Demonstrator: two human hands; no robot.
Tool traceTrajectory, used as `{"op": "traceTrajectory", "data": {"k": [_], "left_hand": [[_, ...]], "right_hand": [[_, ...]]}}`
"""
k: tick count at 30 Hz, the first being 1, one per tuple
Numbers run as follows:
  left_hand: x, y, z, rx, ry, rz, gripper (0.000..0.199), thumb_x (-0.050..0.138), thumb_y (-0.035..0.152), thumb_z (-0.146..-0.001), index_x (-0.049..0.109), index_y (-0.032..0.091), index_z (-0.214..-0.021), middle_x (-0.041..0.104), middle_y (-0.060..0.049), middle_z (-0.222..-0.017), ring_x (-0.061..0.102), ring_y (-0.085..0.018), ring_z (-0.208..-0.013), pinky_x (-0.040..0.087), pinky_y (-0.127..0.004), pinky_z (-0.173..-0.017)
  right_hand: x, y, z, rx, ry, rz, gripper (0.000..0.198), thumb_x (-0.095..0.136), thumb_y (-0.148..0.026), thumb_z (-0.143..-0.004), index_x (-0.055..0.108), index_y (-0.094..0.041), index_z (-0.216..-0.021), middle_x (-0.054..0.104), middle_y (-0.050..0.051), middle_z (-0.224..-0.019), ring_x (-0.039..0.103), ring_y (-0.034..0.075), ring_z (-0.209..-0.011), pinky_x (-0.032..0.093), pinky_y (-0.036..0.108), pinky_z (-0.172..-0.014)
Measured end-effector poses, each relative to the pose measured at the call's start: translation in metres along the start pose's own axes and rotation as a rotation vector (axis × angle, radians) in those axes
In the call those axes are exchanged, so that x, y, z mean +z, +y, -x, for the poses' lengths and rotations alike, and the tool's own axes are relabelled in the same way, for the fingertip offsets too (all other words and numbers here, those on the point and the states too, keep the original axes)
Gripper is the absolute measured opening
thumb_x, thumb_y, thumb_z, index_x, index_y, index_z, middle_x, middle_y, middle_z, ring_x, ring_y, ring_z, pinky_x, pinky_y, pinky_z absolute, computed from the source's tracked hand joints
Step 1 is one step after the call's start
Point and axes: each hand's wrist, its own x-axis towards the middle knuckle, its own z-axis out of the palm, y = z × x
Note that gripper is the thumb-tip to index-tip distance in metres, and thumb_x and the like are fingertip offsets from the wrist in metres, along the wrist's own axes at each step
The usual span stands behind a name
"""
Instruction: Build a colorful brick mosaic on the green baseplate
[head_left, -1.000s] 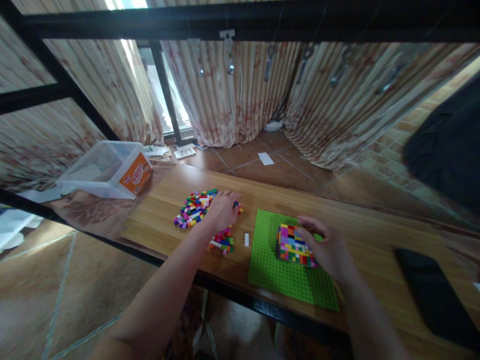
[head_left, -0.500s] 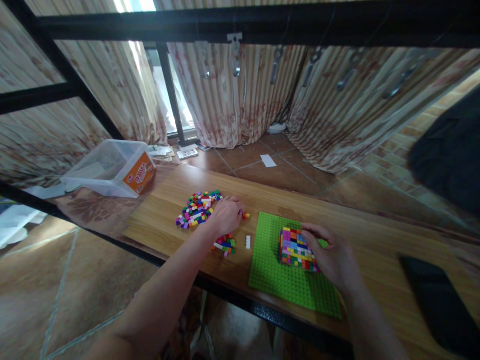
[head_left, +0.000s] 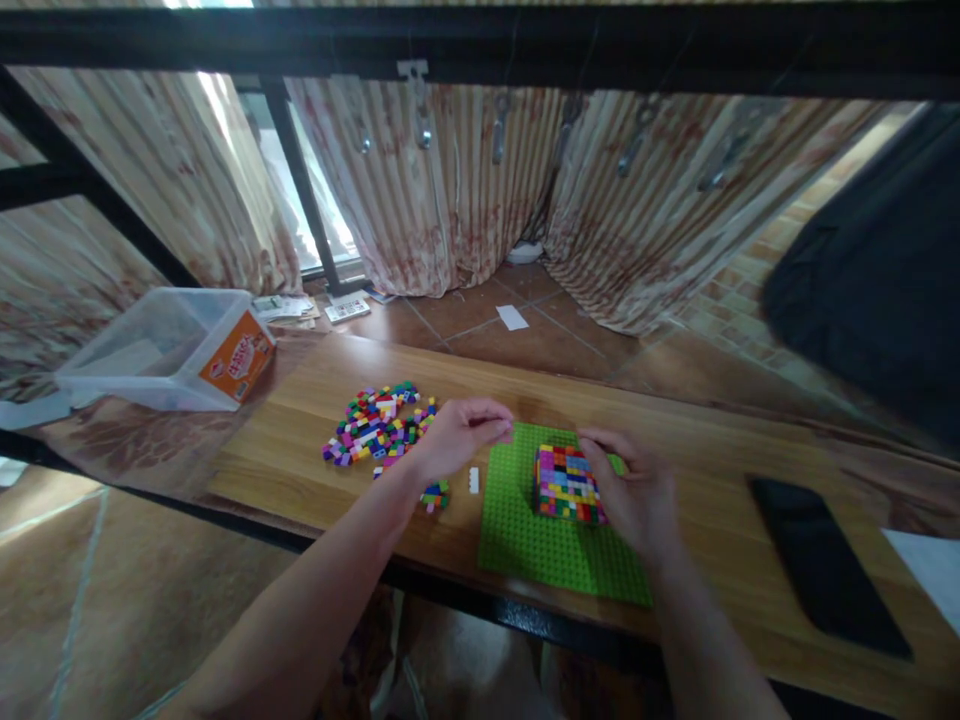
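Between my left hand's thumb and fingertips is a small pink toy brick, partly hidden. That hand hovers over the left far corner of the green baseplate. On the baseplate sits a block of many-coloured bricks, built up in rows. My right hand grips this block along its right side, thumb over the top, and hides its right end. A white brick lies on the table just left of the baseplate. Loose coloured bricks are heaped further left, partly behind my left forearm.
A black phone-like slab lies on the wooden table to the right, with a white sheet beyond it. A clear plastic bin with an orange label stands at the left. Dark bars cross the top of the view.
My left hand has moved right from the loose bricks to the baseplate, with the pink brick pinched in it. My right hand stays at the block. The whole view has shifted a little.
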Motion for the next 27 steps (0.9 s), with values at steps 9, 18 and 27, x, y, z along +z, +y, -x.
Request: {"op": "traceTrajectory", "data": {"k": [9,18,27], "left_hand": [[0.054,0.004,-0.005,0.186,0.036,-0.441,0.016,0.056,0.017,-0.086,0.067,0.018,-0.097,0.074,-0.004,-0.095,0.067,-0.016,-0.089,0.050,-0.032,-0.089],[0.073,0.005,-0.012,0.208,-0.004,-0.793,0.017,0.054,0.019,-0.088,0.070,0.025,-0.093,0.075,0.002,-0.094,0.066,-0.017,-0.090,0.034,-0.042,-0.104],[0.076,0.004,-0.012,0.167,0.063,-0.734,0.034,0.059,0.017,-0.084,0.063,0.024,-0.116,0.076,0.000,-0.101,0.066,-0.018,-0.102,0.034,-0.040,-0.106]], "right_hand": [[-0.004,0.006,-0.005,0.168,0.033,0.029,0.025,0.054,-0.034,-0.085,0.072,-0.019,-0.093,0.073,0.007,-0.096,0.066,0.020,-0.090,0.050,0.036,-0.085],[-0.003,0.012,-0.005,0.222,-0.074,0.008,0.026,0.053,-0.034,-0.083,0.072,-0.019,-0.093,0.073,0.007,-0.095,0.066,0.021,-0.089,0.049,0.037,-0.085],[0.008,0.003,-0.003,0.172,-0.160,-0.037,0.025,0.053,-0.034,-0.084,0.071,-0.020,-0.094,0.071,0.006,-0.096,0.065,0.020,-0.089,0.048,0.035,-0.084]]}}
